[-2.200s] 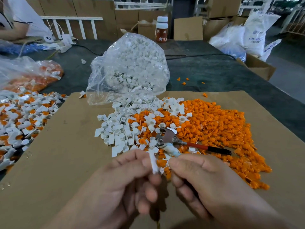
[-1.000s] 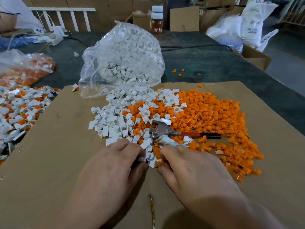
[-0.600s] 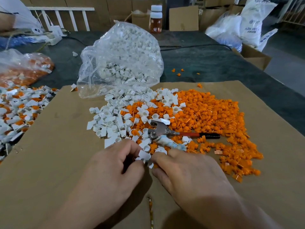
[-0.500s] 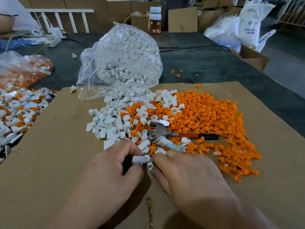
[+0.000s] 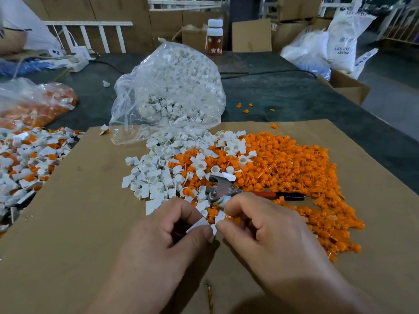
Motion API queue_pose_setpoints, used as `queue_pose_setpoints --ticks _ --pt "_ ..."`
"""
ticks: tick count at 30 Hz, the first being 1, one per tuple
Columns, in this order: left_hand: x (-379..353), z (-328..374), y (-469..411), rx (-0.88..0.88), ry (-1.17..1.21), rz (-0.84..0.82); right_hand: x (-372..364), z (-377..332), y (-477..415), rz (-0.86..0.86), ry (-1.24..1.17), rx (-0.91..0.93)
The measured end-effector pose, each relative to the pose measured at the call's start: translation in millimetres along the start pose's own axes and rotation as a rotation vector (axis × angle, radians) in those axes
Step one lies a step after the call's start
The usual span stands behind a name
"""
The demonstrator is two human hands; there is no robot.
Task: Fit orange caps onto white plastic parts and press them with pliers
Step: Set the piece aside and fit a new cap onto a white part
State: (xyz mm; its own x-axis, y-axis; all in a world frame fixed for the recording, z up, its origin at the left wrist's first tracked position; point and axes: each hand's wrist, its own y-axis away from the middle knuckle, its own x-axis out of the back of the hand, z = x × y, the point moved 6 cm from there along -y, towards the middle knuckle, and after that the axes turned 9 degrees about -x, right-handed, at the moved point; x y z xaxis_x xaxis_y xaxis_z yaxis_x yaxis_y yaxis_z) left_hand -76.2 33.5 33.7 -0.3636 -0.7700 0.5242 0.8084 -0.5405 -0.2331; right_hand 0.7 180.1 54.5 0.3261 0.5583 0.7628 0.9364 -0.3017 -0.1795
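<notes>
My left hand (image 5: 165, 241) pinches a white plastic part (image 5: 196, 224) between thumb and fingers, just above the cardboard sheet (image 5: 68, 223). My right hand (image 5: 265, 232) is beside it, thumb and forefinger closed at a white part's edge (image 5: 218, 219); whether it holds an orange cap is hidden. Pliers (image 5: 221, 189) with red handles (image 5: 267, 195) lie on the pile just beyond my fingers. Loose white parts (image 5: 154, 175) spread to the left and orange caps (image 5: 294, 168) to the right.
A clear bag of white parts (image 5: 172, 91) stands behind the pile. Assembled white-and-orange pieces (image 5: 25, 159) lie at the left edge, with a bag of orange pieces (image 5: 38, 100) beyond. A bottle (image 5: 214, 37), boxes and white sacks (image 5: 340, 44) stand at the back.
Both hands dropped to the near edge of the pile, picked among the pieces, then lifted slightly. My left hand now holds a white part, with the right fingertips against it.
</notes>
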Motion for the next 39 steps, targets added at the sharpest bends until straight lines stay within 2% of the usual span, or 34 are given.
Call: queue_pose_setpoints --ticks 2,4,8,14,19,25,29,32,34,37,39 --pt "3 1 -1 -0.029 -0.020 0.019 2 -1 0 0.000 -0.093 0.001" --pt "2 -1 0 0.043 0.071 0.007 1 -4 1 -0.023 -0.126 0.031" --pt "-5 -7 1 0.154 0.313 -0.018 -6 -11 4 -0.107 -0.116 0.119" --pt "-10 -3 2 0.156 0.468 -0.015 -4 -12 5 -0.042 -0.025 0.142" --pt "-13 0 2 0.131 0.493 -0.011 2 -9 5 0.044 -0.063 0.115" --pt "-12 5 4 0.108 0.490 -0.013 5 -25 11 0.085 0.101 0.275" --pt "-9 4 5 0.108 0.443 0.043 5 -21 10 0.096 0.007 0.217" --pt "-13 1 5 0.239 0.612 -0.003 6 -15 7 0.062 -0.116 0.162" --pt "-16 -2 7 0.325 0.703 -0.048 5 -20 9 0.039 -0.048 0.215" --pt "-17 -2 6 0.303 0.626 -0.067 1 -24 11 0.022 0.039 0.238" --pt "-13 -1 7 0.162 0.440 -0.007 2 -22 10 0.047 0.058 0.206"
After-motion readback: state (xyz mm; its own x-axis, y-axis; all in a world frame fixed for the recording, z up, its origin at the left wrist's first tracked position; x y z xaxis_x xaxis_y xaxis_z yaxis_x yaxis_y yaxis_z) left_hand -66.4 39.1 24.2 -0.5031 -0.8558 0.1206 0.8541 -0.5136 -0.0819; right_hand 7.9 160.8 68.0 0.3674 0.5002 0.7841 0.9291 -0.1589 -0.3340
